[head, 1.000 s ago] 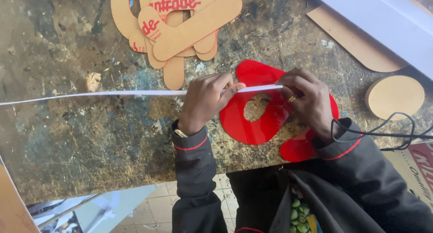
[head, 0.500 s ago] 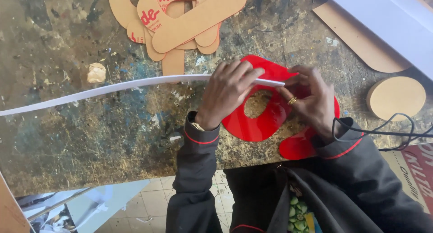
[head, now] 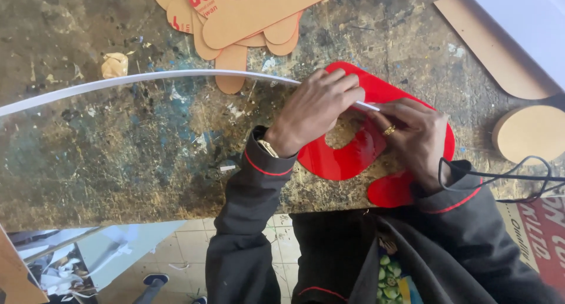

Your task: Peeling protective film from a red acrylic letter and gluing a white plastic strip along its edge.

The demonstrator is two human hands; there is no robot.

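1. The left hand (head: 315,113) lies over the top edge of the red shape (head: 359,157), fingers pressed together and pinching the white strip (head: 147,80) against that edge.
2. The right hand (head: 412,139), ring on one finger, pinches the strip's end at about 3 o'clock from the left hand, fingers closed on it.
3. The red shape lies flat on the worktop (head: 147,157) near its front edge; the strip runs off toward 9 o'clock, bowed and lifted.
4. Risk, as I judge it: the long free length could spring or twist and pull the strip off the edge, since only the two pinches hold it.
5. The black cable (head: 500,177) at the right wrist could snag.
6. Against a second ago, the strip bows upward more, and the left hand has crept further along the edge toward 3 o'clock.
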